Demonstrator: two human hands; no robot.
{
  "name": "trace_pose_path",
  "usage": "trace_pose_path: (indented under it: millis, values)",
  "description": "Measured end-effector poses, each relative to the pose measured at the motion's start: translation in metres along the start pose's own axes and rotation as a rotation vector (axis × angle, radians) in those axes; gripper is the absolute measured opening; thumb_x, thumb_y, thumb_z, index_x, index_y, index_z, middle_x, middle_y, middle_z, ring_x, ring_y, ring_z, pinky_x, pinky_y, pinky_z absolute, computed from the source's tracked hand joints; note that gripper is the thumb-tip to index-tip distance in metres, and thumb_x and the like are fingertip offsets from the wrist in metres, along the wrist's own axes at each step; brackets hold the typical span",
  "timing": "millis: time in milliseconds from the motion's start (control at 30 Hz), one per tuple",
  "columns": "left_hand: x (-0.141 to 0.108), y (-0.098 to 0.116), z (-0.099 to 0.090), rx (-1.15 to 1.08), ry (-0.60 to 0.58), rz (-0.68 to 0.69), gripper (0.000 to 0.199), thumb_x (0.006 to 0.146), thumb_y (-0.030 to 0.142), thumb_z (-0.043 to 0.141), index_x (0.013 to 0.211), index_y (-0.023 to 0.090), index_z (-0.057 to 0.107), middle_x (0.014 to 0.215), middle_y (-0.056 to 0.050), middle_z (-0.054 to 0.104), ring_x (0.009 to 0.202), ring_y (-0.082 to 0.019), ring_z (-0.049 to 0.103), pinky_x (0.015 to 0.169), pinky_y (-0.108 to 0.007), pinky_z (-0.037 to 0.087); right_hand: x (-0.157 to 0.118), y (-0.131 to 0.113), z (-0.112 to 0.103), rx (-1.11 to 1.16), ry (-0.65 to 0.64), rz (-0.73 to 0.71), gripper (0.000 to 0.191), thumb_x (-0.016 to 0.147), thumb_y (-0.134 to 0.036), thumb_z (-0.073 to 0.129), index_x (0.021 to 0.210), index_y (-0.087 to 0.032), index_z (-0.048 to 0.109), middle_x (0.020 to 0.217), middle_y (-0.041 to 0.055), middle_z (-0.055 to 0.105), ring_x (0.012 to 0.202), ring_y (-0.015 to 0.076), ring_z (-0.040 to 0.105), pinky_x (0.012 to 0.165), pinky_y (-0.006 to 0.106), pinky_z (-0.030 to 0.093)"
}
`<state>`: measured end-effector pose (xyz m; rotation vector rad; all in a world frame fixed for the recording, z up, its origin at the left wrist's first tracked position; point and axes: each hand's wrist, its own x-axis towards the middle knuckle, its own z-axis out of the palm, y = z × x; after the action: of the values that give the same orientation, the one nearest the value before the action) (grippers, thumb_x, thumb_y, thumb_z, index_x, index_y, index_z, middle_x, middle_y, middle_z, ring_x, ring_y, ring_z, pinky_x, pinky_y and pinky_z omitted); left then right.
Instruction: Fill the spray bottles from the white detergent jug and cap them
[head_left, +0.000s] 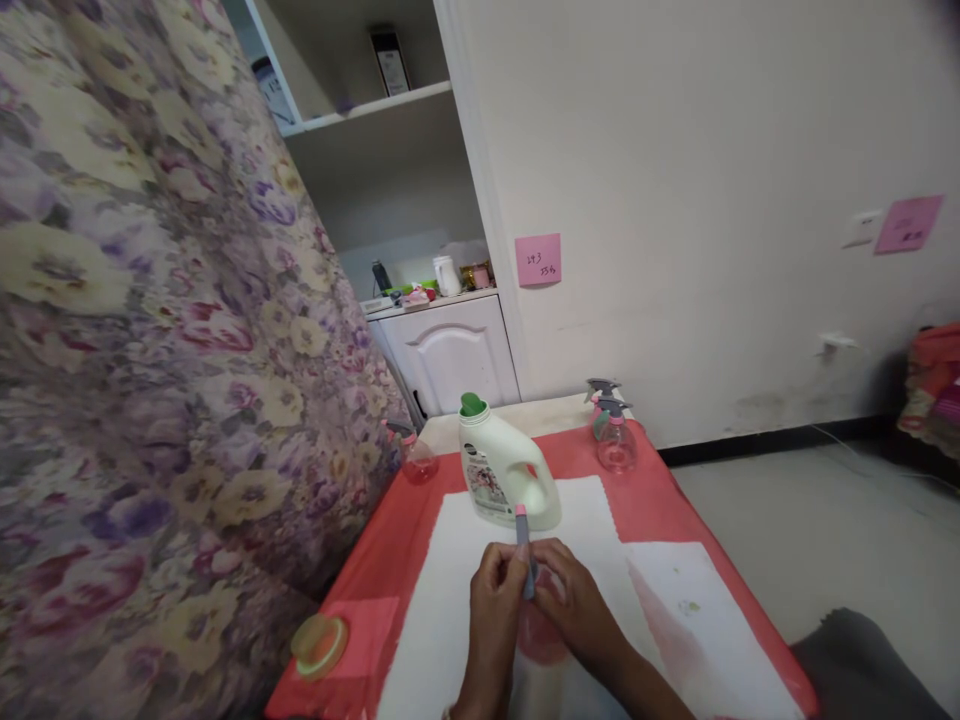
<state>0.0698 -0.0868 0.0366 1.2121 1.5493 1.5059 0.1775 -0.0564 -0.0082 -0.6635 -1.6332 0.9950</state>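
Note:
A clear pinkish spray bottle [541, 643] stands on the white cloth in front of me, partly covered by my hands. Its grey spray head [523, 540] with a pink nozzle points away from me. My left hand [495, 580] grips the spray head from the left, fingers closed. From the other side, my right hand [568, 592] closes around the top of the same bottle; its fingertips partly hide the neck. Just beyond the nozzle is a pale green detergent jug [501, 480], upright and with its green spout [472, 404] uncovered.
Two more spray bottles [616, 450] stand at the table's back right, another [418, 460] at the back left. A round yellowish-green cap [319, 645] lies on the red tablecloth [360, 590]. A stained white cloth [720, 610] lies right; a floral curtain [187, 400] hangs left.

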Motion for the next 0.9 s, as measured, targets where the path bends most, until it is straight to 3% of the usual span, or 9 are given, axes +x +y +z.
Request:
trace_pose_path:
  millis: [133,267,333,433,500,600,700,833,900]
  values:
    - [-0.0003,-0.0014,-0.0006,0.007,0.003,0.003,0.034,0.075,0.051,0.064,0.067,0.018,0.058,0.062,0.002,0.055,0.061,-0.016,0.05,0.058,-0.024,0.041,-0.0005,-0.0005,0.0038,-0.039,0.179,0.069,0.009,0.074,-0.02,0.064,0.082,-0.022,0.059,0.089,0.0033,0.061,0.088,0.0222,0.06,0.081,0.034,0.049]
    - [-0.0003,-0.002,-0.002,0.025,0.007,0.003,0.035,0.075,0.052,0.064,0.068,0.019,0.06,0.063,0.002,0.058,0.063,-0.017,0.053,0.06,-0.025,0.043,0.0006,-0.0068,0.0002,0.035,0.037,0.021,0.024,0.075,-0.022,0.063,0.099,-0.021,0.061,0.101,0.0055,0.063,0.098,0.0231,0.06,0.088,0.035,0.048]
    - [0.0009,-0.0038,-0.0023,0.031,0.005,0.014,0.034,0.076,0.052,0.064,0.067,0.019,0.06,0.063,0.002,0.058,0.064,-0.017,0.053,0.06,-0.025,0.043,0.0017,-0.009,-0.0027,0.063,-0.008,-0.003,0.021,0.08,-0.024,0.057,0.099,-0.021,0.063,0.1,0.0064,0.064,0.098,0.0233,0.061,0.088,0.036,0.048]
    - [0.0035,-0.0075,-0.0023,0.027,-0.008,0.018,0.035,0.075,0.052,0.065,0.067,0.019,0.06,0.062,0.002,0.057,0.062,-0.017,0.052,0.06,-0.025,0.043,0.0029,-0.0069,-0.0015,0.048,0.108,0.04,0.008,0.078,-0.023,0.056,0.085,-0.021,0.061,0.09,0.0048,0.063,0.089,0.0224,0.062,0.082,0.035,0.05]
    - [0.0046,-0.0089,-0.0025,0.029,-0.01,0.015,0.035,0.075,0.053,0.066,0.067,0.019,0.06,0.062,0.002,0.057,0.062,-0.016,0.051,0.059,-0.025,0.043,0.0026,-0.0037,0.0015,0.031,0.179,0.051,0.011,0.074,-0.021,0.061,0.085,-0.021,0.058,0.09,0.0041,0.062,0.088,0.0221,0.061,0.082,0.034,0.049]
    - [0.0048,-0.0079,-0.0026,0.042,-0.009,0.012,0.037,0.074,0.055,0.065,0.069,0.019,0.06,0.063,0.002,0.057,0.063,-0.017,0.051,0.06,-0.025,0.043,0.001,-0.0014,0.003,0.052,0.126,0.006,0.025,0.073,-0.021,0.062,0.098,-0.021,0.06,0.1,0.006,0.062,0.097,0.0231,0.06,0.088,0.036,0.048]
    - [0.0039,-0.0058,-0.0021,0.043,-0.007,0.015,0.038,0.074,0.057,0.065,0.069,0.019,0.06,0.064,0.002,0.057,0.065,-0.017,0.051,0.061,-0.025,0.043,0.0006,-0.003,0.0012,0.087,0.051,-0.01,0.023,0.079,-0.021,0.055,0.1,-0.021,0.062,0.101,0.007,0.064,0.098,0.0234,0.061,0.089,0.037,0.048]
    - [0.0034,-0.005,-0.0015,0.052,-0.019,0.009,0.04,0.074,0.058,0.065,0.068,0.019,0.059,0.063,0.002,0.056,0.062,-0.017,0.05,0.058,-0.024,0.041,0.0019,-0.0048,0.0022,0.039,0.163,0.08,0.013,0.072,-0.019,0.063,0.084,-0.022,0.061,0.088,0.0031,0.064,0.087,0.0218,0.061,0.082,0.033,0.049]
    - [0.0037,-0.005,-0.0013,0.055,-0.016,0.01,0.041,0.073,0.06,0.065,0.066,0.019,0.059,0.062,0.002,0.055,0.061,-0.016,0.05,0.057,-0.024,0.041,0.0019,-0.0046,0.0031,0.022,0.169,0.08,0.017,0.071,-0.02,0.065,0.088,-0.022,0.06,0.091,0.0031,0.064,0.089,0.0218,0.061,0.083,0.033,0.049]
